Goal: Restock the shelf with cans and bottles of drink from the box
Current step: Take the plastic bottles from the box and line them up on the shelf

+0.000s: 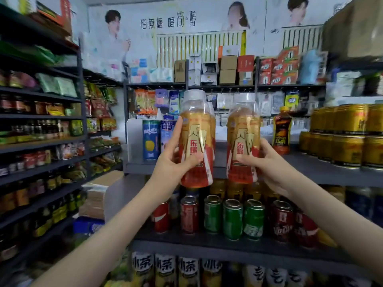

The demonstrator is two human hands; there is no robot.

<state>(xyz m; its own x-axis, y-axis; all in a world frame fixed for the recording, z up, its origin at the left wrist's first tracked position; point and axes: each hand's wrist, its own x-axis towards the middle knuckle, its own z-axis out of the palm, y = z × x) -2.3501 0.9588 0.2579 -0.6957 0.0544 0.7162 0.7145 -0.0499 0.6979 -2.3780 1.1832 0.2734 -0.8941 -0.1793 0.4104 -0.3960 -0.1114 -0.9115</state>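
Step in hand: shelving. Left grip (176,160) curls round the left bottle (195,141) and right grip (267,162) round the right bottle (243,139), both upright before the top shelf (310,168). Next move, judged: set them on bare shelf at 12 o'clock, between the blue cans (151,139) at 9 and the dark bottle (281,131) at 3.

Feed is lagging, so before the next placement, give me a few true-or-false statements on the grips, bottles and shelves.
The left grip holds a clear plastic bottle with a red-and-gold label. True.
The other grip is empty. False: the right grip holds a matching red-and-gold bottle.
Stacked gold metal cans stand at the right of the grey top shelf. True.
Both held bottles stand on that shelf. False: they are held up in front of it.
Only bottles stand one level down. False: the lower dark shelf holds red metal cans and green metal cans.
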